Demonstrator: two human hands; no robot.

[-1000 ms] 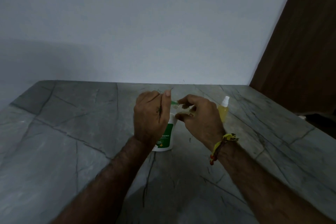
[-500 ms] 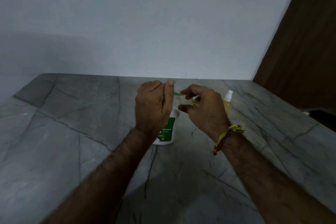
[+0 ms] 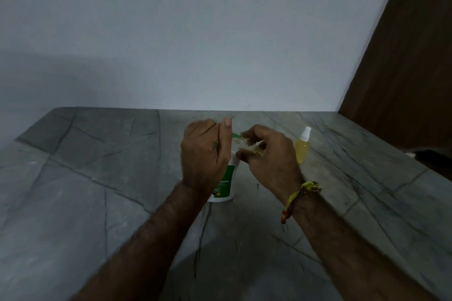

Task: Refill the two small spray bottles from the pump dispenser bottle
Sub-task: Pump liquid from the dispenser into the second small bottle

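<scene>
I see the pump bottle (image 3: 226, 184) – white w/ a green label – upright on the grey bench (image 3: 97, 178), mostly hidden behind the left hand (image 3: 205, 154), whose grip curls over its green spout (image 3: 236, 135). Right hand (image 3: 266, 154) pinches a small clear bottle (image 3: 248, 148) at the spout tip; its outline is hard to make out. A 2nd spray bottle (image 3: 302, 146) w/ yellow liquid stands near, to the right – untouched.

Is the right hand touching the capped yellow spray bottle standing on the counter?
Apart. The head view shows bare counter between the right hand and the spray bottle.
</scene>
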